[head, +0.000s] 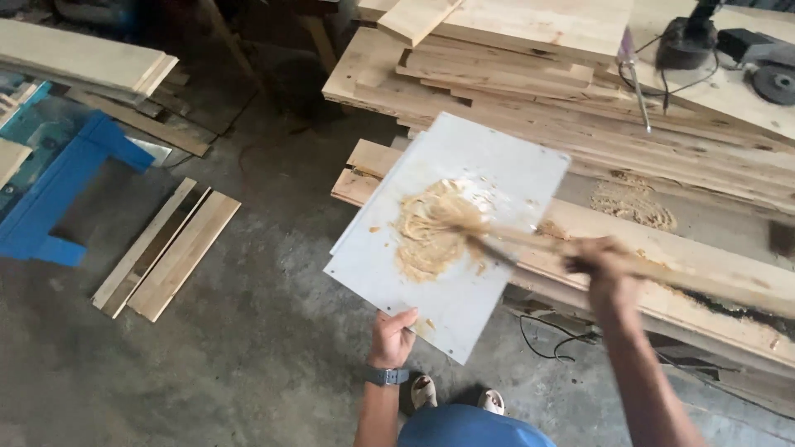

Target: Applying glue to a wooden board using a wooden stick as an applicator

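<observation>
Grip panel (447, 240) edge with left hand (392, 338); right hand (603, 263) clamped on stick (505, 240) (blurred); stir paste (426, 236) centrally, panel level.

The person's arms are bare to the elbow. A grey watch (387, 377) bands the left wrist. Lower down show blue clothing (468, 429) and what look like pale sandals (424, 390), partly hidden.
</observation>
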